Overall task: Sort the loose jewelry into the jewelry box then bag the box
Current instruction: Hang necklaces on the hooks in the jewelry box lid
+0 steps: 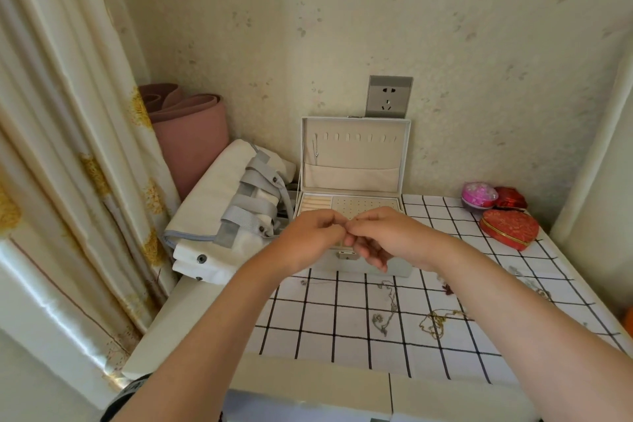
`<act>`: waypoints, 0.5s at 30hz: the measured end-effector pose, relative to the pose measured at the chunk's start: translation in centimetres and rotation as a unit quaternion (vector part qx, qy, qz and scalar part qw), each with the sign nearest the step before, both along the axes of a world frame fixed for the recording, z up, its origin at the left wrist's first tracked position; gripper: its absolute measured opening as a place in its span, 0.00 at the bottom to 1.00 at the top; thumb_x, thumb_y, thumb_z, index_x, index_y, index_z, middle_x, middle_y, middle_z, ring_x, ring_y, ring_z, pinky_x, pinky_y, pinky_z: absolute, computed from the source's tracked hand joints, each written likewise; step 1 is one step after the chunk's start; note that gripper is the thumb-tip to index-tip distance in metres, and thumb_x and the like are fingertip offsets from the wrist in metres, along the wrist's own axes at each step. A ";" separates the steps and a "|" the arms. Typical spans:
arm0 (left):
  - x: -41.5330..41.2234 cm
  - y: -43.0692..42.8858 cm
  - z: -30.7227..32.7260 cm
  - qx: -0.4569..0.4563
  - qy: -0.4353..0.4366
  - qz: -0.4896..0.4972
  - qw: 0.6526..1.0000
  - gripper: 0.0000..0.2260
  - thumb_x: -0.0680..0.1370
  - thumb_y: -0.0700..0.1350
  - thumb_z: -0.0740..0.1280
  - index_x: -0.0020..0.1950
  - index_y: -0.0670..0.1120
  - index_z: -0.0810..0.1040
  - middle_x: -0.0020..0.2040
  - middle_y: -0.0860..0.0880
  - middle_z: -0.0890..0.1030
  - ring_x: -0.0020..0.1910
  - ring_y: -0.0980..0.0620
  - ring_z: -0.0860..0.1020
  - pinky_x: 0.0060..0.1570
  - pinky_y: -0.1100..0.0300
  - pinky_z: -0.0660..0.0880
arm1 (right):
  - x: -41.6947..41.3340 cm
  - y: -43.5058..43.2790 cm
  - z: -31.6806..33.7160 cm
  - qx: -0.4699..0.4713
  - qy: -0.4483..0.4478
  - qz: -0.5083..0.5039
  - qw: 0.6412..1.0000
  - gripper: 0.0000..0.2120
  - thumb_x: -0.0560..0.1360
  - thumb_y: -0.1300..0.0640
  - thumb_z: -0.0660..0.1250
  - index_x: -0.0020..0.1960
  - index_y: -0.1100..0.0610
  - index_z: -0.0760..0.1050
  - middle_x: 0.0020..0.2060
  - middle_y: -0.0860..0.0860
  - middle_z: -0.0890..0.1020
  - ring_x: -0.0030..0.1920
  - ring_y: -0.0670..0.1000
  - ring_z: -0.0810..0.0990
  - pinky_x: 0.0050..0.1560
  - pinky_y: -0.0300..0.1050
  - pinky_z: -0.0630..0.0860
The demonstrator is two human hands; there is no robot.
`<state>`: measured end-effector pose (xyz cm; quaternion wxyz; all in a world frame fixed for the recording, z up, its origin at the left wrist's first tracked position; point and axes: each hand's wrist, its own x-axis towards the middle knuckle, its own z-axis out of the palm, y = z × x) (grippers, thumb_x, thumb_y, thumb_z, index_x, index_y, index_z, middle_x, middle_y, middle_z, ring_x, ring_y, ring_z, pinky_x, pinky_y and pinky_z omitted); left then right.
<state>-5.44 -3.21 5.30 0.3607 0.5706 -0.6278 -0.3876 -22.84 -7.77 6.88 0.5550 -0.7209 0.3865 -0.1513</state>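
We count one box (366, 204), and it is open. Its lid (352, 154) stands up against the wall. One white bag (219, 202) with grey straps lies just left of the box.

We count two hands. The left hand (308, 236) and the right hand (380, 236) meet at the fingertips, right over the front of the box. The left fingers are curled in. The right thumb and first finger are pressed together, and its other fingers hang down loose. We cannot tell if the hands pinch something, as it would be too small to see.

We count five loose pieces on the checked cloth (342, 346), all nearer to us than the box and below the hands: a tiny piece (303, 282), a silver chain (388, 305), a gold chain (433, 322), a red bit (447, 289) and a pale chain (529, 283) far right. No hand touches them.

We count three little boxes at the back right: a pink one (479, 195), a red one (510, 198) and a heart one (509, 229).
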 end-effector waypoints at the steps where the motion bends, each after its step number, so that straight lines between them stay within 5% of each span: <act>1: 0.2 0.0 0.5 -0.007 -0.016 0.001 1.000 0.07 0.78 0.42 0.66 0.49 0.47 0.84 0.45 0.54 0.85 0.50 0.57 0.81 0.54 0.59 0.73 | -0.1 -0.1 0.3 -0.003 -0.005 -0.004 1.000 0.14 0.83 0.54 0.60 0.44 0.58 0.79 0.28 0.52 0.76 0.26 0.51 0.71 0.29 0.43 0.70; 4: 0.9 -0.1 2.1 -0.022 -0.019 -0.010 1.000 0.06 0.78 0.46 0.69 0.48 0.49 0.86 0.47 0.52 0.86 0.51 0.55 0.82 0.56 0.63 0.75 | -0.6 -0.5 1.2 -0.009 -0.031 -0.012 0.999 0.14 0.82 0.54 0.60 0.42 0.56 0.79 0.29 0.51 0.74 0.27 0.50 0.70 0.31 0.43 0.69; 8: 1.6 -0.7 3.6 -0.037 0.024 0.016 0.999 0.07 0.80 0.43 0.67 0.45 0.45 0.83 0.30 0.56 0.77 0.30 0.59 0.73 0.35 0.69 0.69 | -0.8 -1.4 2.4 0.018 -0.099 -0.039 0.994 0.13 0.82 0.54 0.61 0.43 0.55 0.78 0.30 0.52 0.73 0.28 0.51 0.69 0.33 0.46 0.68; 11: 2.2 -1.8 4.5 -0.035 0.109 0.013 0.993 0.09 0.81 0.39 0.62 0.43 0.43 0.79 0.33 0.47 0.74 0.32 0.53 0.72 0.34 0.64 0.71 | -0.6 -2.5 3.5 0.019 -0.132 -0.061 0.989 0.12 0.82 0.56 0.60 0.44 0.57 0.78 0.30 0.52 0.71 0.27 0.51 0.66 0.31 0.45 0.67; 15: 2.8 -4.0 5.7 -0.037 0.190 0.031 0.980 0.11 0.82 0.39 0.60 0.42 0.43 0.77 0.36 0.48 0.77 0.32 0.52 0.74 0.32 0.61 0.69 | 0.3 -4.1 5.3 -0.008 -0.152 -0.086 0.985 0.10 0.82 0.58 0.61 0.48 0.59 0.79 0.29 0.51 0.72 0.26 0.49 0.65 0.29 0.44 0.63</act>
